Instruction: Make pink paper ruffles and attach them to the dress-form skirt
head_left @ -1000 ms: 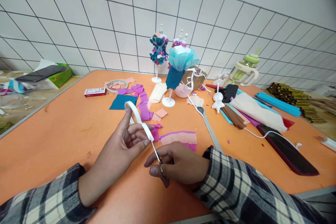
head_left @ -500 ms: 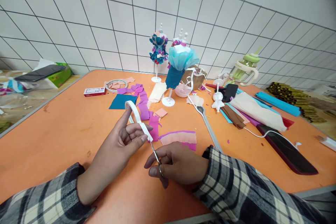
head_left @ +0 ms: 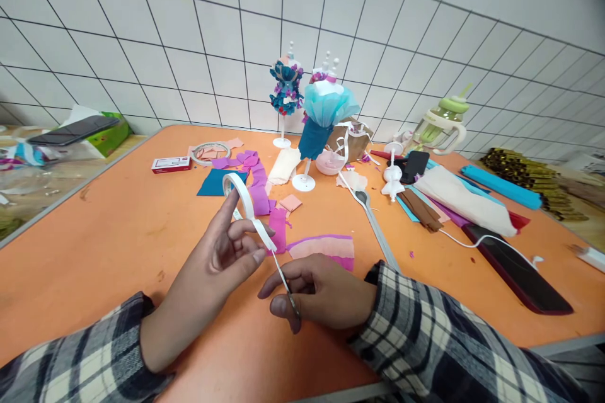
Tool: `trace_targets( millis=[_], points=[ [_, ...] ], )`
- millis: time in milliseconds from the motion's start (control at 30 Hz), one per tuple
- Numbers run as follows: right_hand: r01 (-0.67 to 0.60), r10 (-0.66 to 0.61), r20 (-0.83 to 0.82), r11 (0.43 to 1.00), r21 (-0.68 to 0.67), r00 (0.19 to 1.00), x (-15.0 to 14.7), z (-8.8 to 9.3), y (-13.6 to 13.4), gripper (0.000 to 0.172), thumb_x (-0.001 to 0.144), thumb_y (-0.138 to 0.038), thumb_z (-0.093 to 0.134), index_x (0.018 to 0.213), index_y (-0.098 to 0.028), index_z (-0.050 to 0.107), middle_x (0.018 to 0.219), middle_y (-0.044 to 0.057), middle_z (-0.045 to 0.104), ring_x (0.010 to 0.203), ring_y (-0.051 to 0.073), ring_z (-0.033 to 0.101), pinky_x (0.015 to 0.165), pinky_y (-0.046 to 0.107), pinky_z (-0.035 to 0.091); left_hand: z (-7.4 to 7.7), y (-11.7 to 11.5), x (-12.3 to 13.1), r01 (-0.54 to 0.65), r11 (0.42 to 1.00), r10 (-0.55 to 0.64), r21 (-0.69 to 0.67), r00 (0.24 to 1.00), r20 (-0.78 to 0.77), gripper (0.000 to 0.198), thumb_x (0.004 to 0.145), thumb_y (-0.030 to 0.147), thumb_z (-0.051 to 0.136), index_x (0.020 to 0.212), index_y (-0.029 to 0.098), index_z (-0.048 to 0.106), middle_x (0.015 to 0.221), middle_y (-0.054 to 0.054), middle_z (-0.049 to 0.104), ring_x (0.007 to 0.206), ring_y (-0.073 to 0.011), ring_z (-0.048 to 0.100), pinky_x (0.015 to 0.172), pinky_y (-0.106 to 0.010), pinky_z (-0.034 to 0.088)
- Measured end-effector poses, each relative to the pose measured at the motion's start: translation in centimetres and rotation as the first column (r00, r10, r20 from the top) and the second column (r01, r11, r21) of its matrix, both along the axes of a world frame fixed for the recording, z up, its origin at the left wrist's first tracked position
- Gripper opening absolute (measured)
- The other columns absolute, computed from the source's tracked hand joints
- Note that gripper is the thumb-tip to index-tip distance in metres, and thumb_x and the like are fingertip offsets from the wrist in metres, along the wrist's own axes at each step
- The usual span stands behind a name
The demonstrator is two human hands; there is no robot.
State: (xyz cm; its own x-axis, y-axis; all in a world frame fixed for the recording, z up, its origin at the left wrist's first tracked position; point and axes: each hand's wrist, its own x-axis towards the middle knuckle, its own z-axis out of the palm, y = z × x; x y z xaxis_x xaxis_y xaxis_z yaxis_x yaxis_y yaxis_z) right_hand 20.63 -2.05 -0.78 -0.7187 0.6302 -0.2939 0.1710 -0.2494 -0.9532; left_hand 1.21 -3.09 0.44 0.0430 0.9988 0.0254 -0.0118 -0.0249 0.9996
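Note:
My left hand [head_left: 222,264] holds a roll of white tape [head_left: 243,194], with the index finger through the ring and a loose strip stretched down between thumb and fingers. In my right hand [head_left: 312,293] is a small pair of scissors [head_left: 285,278], its blades pointing up and left to the strip's free end. The fingers of this hand wrap around the handles and partly hide them. Just beyond the hands lie a pink and purple paper strip [head_left: 324,247], a dark blue paper square [head_left: 215,182] and a crumpled purple paper strip [head_left: 259,195].
A small dress form in blue paper [head_left: 316,138] stands mid-table, with another decorated form [head_left: 285,91] behind it. A red and white box [head_left: 171,165] and a second tape roll [head_left: 210,152] lie left. On the right are a green-lidded bottle [head_left: 439,126], folded papers and a dark case [head_left: 517,271].
The tape roll has turned slightly in my left hand and shows more of its ring. The scissors have shifted slightly, and their blades remain at the strip's end.

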Motion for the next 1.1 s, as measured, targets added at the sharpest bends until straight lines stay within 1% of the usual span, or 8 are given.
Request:
trace_targets(
  millis=[67,133,267,400,533,833,967,1100],
  points=[
    [0.005,-0.005,-0.006,1.0,-0.005,1.0,-0.03,-0.07,-0.03,0.051,0.075,-0.058,0.08,0.098,-0.013,0.07,0.057,-0.004,0.06,0.052,0.01,0.057,0.057,0.022,0.043,-0.04,0.17,-0.16,-0.033,0.999,0.034,0.016,0.999,-0.024,0.097,0.083,0.038,0.075,0.163,0.028,0.022,0.091,0.001,0.069,0.087,-0.018,0.063,0.083,-0.031,0.051],
    [0.002,-0.002,-0.005,1.0,-0.006,1.0,-0.06,-0.13,-0.05,0.053,0.075,-0.059,0.08,0.099,-0.013,0.07,0.057,-0.004,0.06,0.053,0.01,0.057,0.058,0.023,0.044,-0.05,0.37,-0.2,-0.058,0.998,0.058,0.0,0.998,-0.04,0.099,0.083,0.04,0.075,0.164,0.025,0.02,0.09,0.0,0.072,0.091,-0.0204,0.065,0.087,-0.034,0.051],
    [-0.016,0.016,0.006,1.0,-0.009,1.0,-0.03,-0.16,-0.03,0.055,0.074,-0.061,0.08,0.101,-0.013,0.07,0.057,-0.004,0.061,0.054,0.011,0.058,0.059,0.023,0.045,0.04,0.46,-0.01,-0.051,0.998,0.05,-0.026,0.998,-0.038,0.107,0.079,0.04,0.078,0.165,0.024,0.015,0.082,0.002,0.074,0.08,-0.0205,0.067,0.077,-0.034,0.053],
    [-0.026,0.026,0.016,1.0,0.013,1.0,0.07,-0.13,0.04,0.053,0.076,-0.059,0.079,0.101,-0.014,0.07,0.057,-0.004,0.062,0.053,0.01,0.058,0.059,0.022,0.044,0.23,0.25,0.12,-0.047,0.999,0.047,-0.016,0.999,-0.01,0.102,0.08,0.039,0.077,0.164,0.025,0.021,0.086,0.0,0.075,0.084,-0.0212,0.068,0.079,-0.034,0.054],
    [-0.04,0.038,0.055,0.999,0.03,0.998,0.17,-0.21,0.12,0.049,0.079,-0.056,0.078,0.102,-0.013,0.071,0.057,-0.004,0.062,0.052,0.009,0.058,0.056,0.021,0.041,0.26,0.39,0.19,-0.061,0.998,0.06,-0.031,0.998,-0.037,0.106,0.079,0.041,0.078,0.164,0.021,0.019,0.078,0.001,0.074,0.078,-0.0214,0.069,0.077,-0.035,0.054],
    [-0.029,0.029,0.034,0.999,0.023,0.999,0.03,-0.05,0.12,0.044,0.079,-0.052,0.078,0.099,-0.013,0.069,0.055,-0.006,0.06,0.049,0.009,0.055,0.054,0.021,0.04,0.15,0.23,0.04,-0.106,0.993,0.099,-0.051,0.988,-0.122,0.109,0.075,0.047,0.082,0.163,0.021,0.023,0.09,-0.002,0.08,0.091,-0.0262,0.073,0.09,-0.04,0.054],
    [-0.04,0.041,0.03,0.999,-0.011,0.999,-0.06,0.17,0.12,0.042,0.078,-0.05,0.079,0.096,-0.014,0.068,0.054,-0.006,0.059,0.048,0.009,0.055,0.055,0.021,0.04,0.24,0.12,-0.07,-0.064,0.996,0.063,-0.058,0.998,-0.021,0.104,0.08,0.046,0.08,0.164,0.026,0.021,0.096,-0.002,0.081,0.1,-0.0258,0.073,0.092,-0.037,0.053],
    [-0.051,0.053,0.027,0.998,-0.045,0.998,-0.07,0.11,0.13,0.039,0.079,-0.047,0.08,0.094,-0.013,0.068,0.054,-0.006,0.06,0.048,0.009,0.056,0.057,0.022,0.041,0.51,0.27,0.07,-0.088,0.992,0.087,-0.091,0.996,-0.016,0.104,0.081,0.049,0.079,0.164,0.023,0.021,0.083,0.001,0.08,0.09,-0.0242,0.073,0.091,-0.036,0.053]
  ],
)
